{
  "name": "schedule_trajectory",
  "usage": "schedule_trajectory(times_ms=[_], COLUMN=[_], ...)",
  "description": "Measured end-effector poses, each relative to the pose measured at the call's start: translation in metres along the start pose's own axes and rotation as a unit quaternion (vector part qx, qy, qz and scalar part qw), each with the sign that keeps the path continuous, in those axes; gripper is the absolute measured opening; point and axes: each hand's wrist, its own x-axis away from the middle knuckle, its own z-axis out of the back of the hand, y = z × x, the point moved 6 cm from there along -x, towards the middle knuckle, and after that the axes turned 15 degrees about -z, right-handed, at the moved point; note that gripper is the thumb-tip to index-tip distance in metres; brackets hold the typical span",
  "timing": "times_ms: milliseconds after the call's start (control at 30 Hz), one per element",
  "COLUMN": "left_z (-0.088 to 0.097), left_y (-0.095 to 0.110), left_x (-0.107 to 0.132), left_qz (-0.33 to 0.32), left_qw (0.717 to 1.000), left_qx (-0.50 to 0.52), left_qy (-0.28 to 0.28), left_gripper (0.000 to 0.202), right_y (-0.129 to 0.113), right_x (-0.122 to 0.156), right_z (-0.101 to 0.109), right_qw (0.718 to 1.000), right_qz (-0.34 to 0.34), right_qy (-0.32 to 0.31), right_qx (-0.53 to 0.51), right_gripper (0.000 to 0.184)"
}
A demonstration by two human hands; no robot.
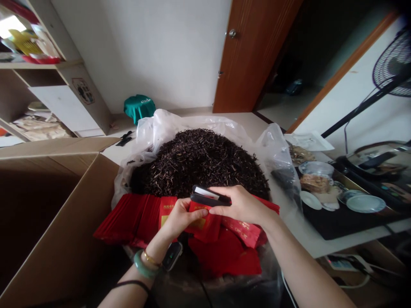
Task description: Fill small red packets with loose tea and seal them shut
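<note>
A big clear plastic bag (276, 145) holds a heap of dark loose tea leaves (199, 160). Several red paper packets (135, 216) lie along its near edge. My left hand (181, 216) pinches one red packet (204, 226) upright. My right hand (242, 205) grips a small black hand sealer (208, 197) clamped across the top of that packet. A green bangle, a gold bracelet and a smartwatch sit on my left wrist.
An open cardboard box (54, 214) stands at the left. At the right a table carries a black tray (346, 216) with cups, saucers and a kettle. A fan (393, 64), a brown door (253, 51), shelves and a green stool (139, 107) stand behind.
</note>
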Motion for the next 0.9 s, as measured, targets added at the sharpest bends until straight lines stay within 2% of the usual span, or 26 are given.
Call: schedule_trajectory(times_ms=[133,267,900], left_z=[0.0003,-0.0002,-0.0013], left_y=[-0.0045,-0.0066,-0.0061], left_x=[-0.0001,0.0009,0.0022], left_qz=[0.016,0.033,0.035], left_qw=[1.0,0.999,0.999], left_qx=[-0.018,-0.018,0.009], left_qy=[0.003,0.007,0.017], left_gripper=[0.04,0.041,0.045], right_y=[-0.0001,0.0027,0.0025], right_x=[-0.0016,-0.0036,-0.0047], right_z=[-0.005,-0.0057,-0.0044], right_qw=[0.999,0.996,0.996], right_qz=[-0.019,-0.036,-0.024], right_qy=[0.032,0.061,0.078], right_qx=[0.025,0.05,0.033], right_gripper=[0.04,0.038,0.037])
